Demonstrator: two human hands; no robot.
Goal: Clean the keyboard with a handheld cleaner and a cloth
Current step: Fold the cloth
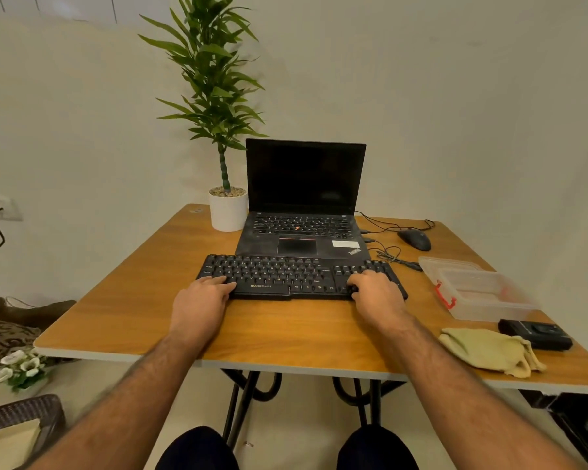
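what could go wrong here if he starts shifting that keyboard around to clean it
The keyboard, held at both ends by the left hand and right hand, lies right against the open laptop; pushing it forward could knock the laptop. Loose cables trail by its right end and might snag or drag the mouse. The cloth sits close to the table edge and could get brushed off.

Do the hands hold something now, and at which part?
Both hold the keyboard: the left hand at its front left corner, the right hand at its front right end.
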